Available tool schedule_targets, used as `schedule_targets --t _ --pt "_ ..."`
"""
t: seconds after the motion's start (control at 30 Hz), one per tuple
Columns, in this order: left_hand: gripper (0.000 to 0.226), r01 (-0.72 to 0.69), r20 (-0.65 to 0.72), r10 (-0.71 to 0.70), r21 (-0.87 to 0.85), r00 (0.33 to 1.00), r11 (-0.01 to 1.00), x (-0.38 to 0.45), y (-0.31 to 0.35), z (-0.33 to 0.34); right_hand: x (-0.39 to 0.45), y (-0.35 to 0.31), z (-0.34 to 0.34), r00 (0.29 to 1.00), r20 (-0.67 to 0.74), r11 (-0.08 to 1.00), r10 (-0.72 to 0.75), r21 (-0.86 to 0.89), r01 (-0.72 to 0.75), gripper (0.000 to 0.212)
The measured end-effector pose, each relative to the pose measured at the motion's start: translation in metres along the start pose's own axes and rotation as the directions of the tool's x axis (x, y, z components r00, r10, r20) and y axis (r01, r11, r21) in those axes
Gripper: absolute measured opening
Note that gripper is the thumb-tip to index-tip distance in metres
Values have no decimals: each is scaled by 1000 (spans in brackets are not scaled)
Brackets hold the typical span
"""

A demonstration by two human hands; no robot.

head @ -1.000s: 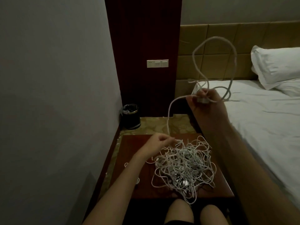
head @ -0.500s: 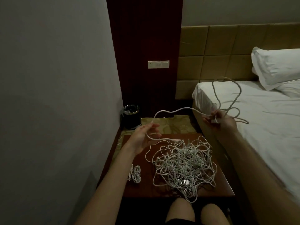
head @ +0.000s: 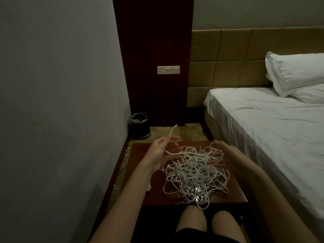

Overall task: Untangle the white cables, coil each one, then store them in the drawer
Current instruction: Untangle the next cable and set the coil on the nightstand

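Untangling is in hand: your left hand point(head: 162, 151) pinches one cable point(head: 177, 152) at ten o'clock of the tangle point(head: 195, 174) on the nightstand point(head: 233, 195); right hand point(head: 226, 155), blurred, unclear. Next, draw it free.

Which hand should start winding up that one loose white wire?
Probably the left hand. It already holds the loose cable, whose free end sticks up above its fingers. The right hand is blurred over the tangled pile and better placed to feed cable out.
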State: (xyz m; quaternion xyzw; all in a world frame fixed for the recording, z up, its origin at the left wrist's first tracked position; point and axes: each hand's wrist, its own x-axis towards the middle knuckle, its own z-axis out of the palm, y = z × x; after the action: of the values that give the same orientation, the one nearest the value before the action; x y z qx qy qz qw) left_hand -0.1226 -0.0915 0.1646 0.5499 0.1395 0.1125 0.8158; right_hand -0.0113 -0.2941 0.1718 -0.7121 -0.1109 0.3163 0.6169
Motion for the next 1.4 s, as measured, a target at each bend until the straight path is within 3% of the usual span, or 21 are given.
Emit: schedule_targets --t 0.07,0.17,0.23,0.3,0.37,0.43,0.67,0.83,0.93,1.0,1.07,1.13,1.2,1.3,1.4 --pt "28 0 -25 -1 -45 1000 999 -6 -12 1 -6 14 2 999 -49 987 -12 -159 4 56" --pt "27 -2 -49 -5 -139 999 990 -20 -28 3 -23 36 7 984 -58 862 -171 -493 120 73" --pt "26 0 -52 -11 -209 999 978 -29 -36 5 -38 43 20 975 47 881 -215 -422 215 51" --pt "26 9 -32 -17 -234 999 972 -38 -44 9 -47 48 33 963 84 942 -255 -204 267 32" --pt "27 19 9 -17 -201 1000 979 -50 -52 12 -52 52 44 948 9 948 -319 -12 319 21" --pt "28 30 74 -20 -125 997 992 -63 -61 13 -57 56 51 929 -61 929 -364 50 367 16" --pt "32 127 358 -110 -25 927 992 -99 -81 7 -83 87 64 869 -57 870 -492 -55 489 11" --pt "41 160 346 -183 93 920 983 -106 -91 17 -96 112 71 815 -122 818 -567 -205 538 8" --pt "39 168 327 -185 81 927 982 -107 -100 24 -99 119 71 785 -134 757 -604 -403 514 18" --pt "33 153 329 -171 80 929 985 -108 -101 23 -101 121 68 768 -151 737 -622 -444 509 13" --pt "29 107 372 -148 128 916 986 -111 -96 21 -102 120 63 746 -186 748 -639 -375 548 11" --pt "29 86 435 -150 164 888 983 -115 -88 18 -105 114 57 778 -181 799 -601 -169 577 11" --pt "31 95 510 -177 182 842 979 -120 -79 19 -107 106 54 815 -65 817 -576 -13 576 19" --pt "35 105 614 -186 165 767 981 -126 -69 22 -105 100 64 813 193 826 -549 -21 563 44" --pt "36 87 626 -175 170 760 982 -133 -63 23 -103 97 83 854 212 868 -475 -48 494 69"
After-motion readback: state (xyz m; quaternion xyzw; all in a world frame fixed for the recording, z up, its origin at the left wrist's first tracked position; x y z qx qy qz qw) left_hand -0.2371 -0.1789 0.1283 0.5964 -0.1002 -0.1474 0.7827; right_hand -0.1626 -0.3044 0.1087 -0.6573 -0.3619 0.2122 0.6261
